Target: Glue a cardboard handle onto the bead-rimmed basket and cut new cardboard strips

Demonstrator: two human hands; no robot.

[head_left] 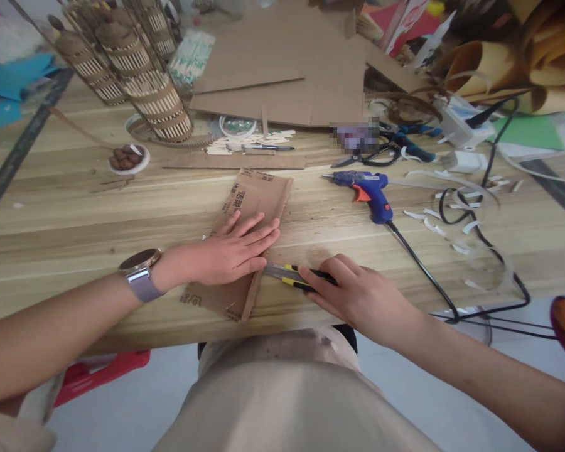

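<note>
desk (75, 213) carries a cardboard strip (258, 194) at centre, its long axis running from 7 to 1 o'clock, with the left hand (230, 254) lying flat and unclenched on it. the right hand (358, 295), at 4 o'clock of the strip, grasps a utility knife (282, 274) whose tip meets the strip's right edge. a small dish (142, 166) at 10 o'clock holds brown nuts (125, 157).
</note>
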